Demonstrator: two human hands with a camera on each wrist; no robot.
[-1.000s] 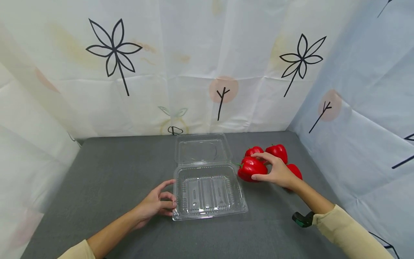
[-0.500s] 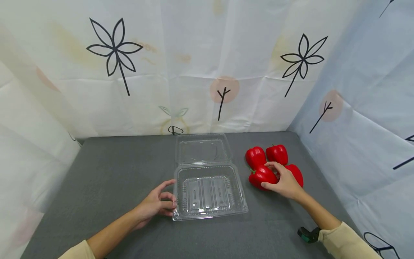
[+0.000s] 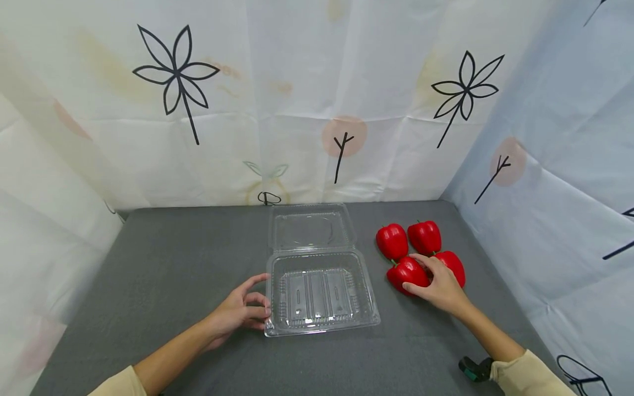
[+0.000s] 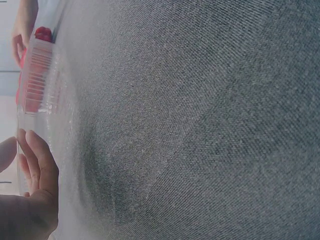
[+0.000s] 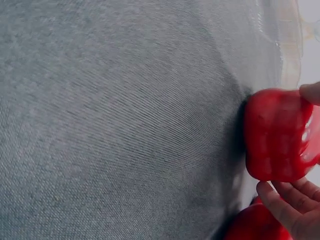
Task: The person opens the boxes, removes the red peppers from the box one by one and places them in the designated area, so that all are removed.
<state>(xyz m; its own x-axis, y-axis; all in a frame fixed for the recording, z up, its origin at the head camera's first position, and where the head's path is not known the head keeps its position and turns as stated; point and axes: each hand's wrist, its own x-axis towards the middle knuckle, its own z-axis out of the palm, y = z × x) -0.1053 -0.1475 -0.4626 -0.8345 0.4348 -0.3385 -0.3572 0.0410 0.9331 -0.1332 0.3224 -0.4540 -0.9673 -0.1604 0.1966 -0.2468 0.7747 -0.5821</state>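
Observation:
A clear plastic clamshell container (image 3: pixel 319 300) lies open in the middle of the head view, its lid (image 3: pixel 311 230) folded back flat. My left hand (image 3: pixel 239 314) holds its left edge, with thumb and fingers on either side of the rim in the left wrist view. At right, my right hand (image 3: pixel 442 287) grips a red bell pepper (image 3: pixel 406 275) between thumb and fingers, low over the table. In the right wrist view this bell pepper (image 5: pixel 277 135) has the thumb at one side and fingertips at the other.
Behind and beside the right hand sit more red bell peppers: one at back left (image 3: pixel 392 241), another red bell pepper (image 3: pixel 425 236) at back right and a third red bell pepper (image 3: pixel 453 266) partly behind the hand. Patterned cloth (image 3: pixel 297 110) walls the grey table (image 3: pixel 188 247).
My right hand has carried the bell pepper right and toward me, away from the container's side and close to the other peppers. The left hand and container have stayed put.

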